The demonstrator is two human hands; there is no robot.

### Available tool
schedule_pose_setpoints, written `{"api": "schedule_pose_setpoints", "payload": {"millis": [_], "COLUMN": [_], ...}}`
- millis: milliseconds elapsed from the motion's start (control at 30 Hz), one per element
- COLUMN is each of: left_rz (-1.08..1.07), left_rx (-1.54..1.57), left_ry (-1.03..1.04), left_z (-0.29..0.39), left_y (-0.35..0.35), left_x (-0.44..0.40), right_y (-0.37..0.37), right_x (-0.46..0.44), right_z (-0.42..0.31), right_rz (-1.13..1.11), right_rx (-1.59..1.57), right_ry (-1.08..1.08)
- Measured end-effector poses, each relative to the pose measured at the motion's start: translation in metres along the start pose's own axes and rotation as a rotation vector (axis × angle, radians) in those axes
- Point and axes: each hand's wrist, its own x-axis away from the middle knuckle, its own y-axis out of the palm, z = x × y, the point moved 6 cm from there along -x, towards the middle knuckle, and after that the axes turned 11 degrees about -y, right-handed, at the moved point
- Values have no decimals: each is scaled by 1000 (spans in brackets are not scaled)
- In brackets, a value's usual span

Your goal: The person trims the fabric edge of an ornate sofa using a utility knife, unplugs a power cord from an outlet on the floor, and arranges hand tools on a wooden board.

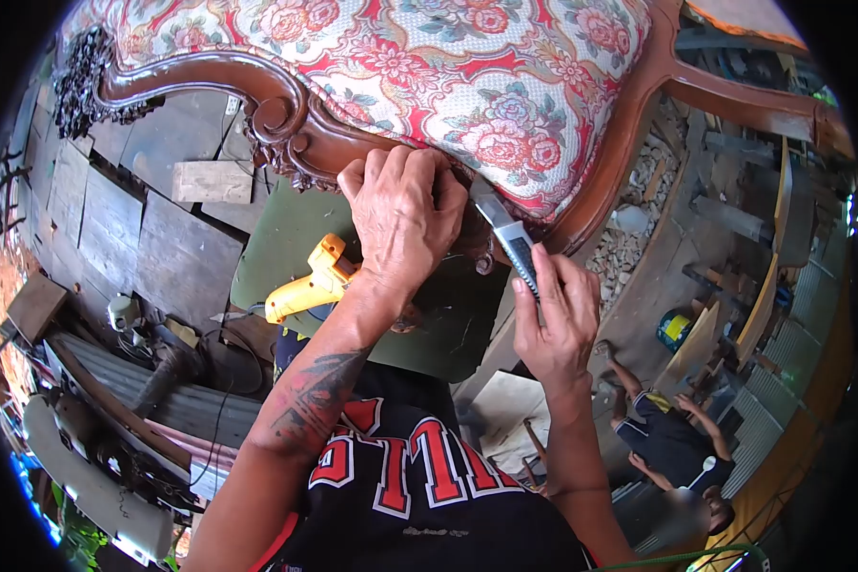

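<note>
Left hand [400, 214]: fingers curled and drawn together at the seam between the flowered fabric [505, 129] and the carved wood frame [343, 153]. Fingertips are hidden; from where I stand, I cannot tell what, if anything, they pinch.

Right hand [558, 319]: thumb and fingers clamped on the rear of the utility knife [513, 238]. The knife is tilted, its front end at the fabric's near edge, just beside the left hand. Blade contact with the fabric cannot be confirmed.

Fabric: covers the padded part of the furniture, bordered by the frame.

Yellow power tool [305, 283]: lies on the green board [291, 219], at the board's left edge, beside the left wrist. The board sits below the frame's near edge.

Co-worker [677, 434]: in a dark shirt, well apart from both hands, to the right of the wearer's black jersey [400, 477].
</note>
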Motion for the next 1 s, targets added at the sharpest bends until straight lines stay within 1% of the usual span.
{"api": "schedule_pose_setpoints", "payload": {"millis": [133, 300, 367, 600, 1000], "left_rz": [-57, -77, -105, -92, -114], "left_rx": [-10, -54, -79, -52, -43], "left_ry": [2, 16, -16, 28, 7], "left_z": [3, 7, 6, 7, 7], "left_y": [-1, -2, -1, 1, 1], "left_x": [-4, -8, -9, -9, -11], "right_y": [3, 6, 8, 10, 8], "right_x": [-2, -4, -5, -6, -8], "right_z": [-1, 0, 1, 1, -4], "right_rz": [-24, -29, -16, 17, 2], "right_rx": [61, 71, 67, 71, 49], "right_ry": [-36, -56, -61, -42, -19]}}
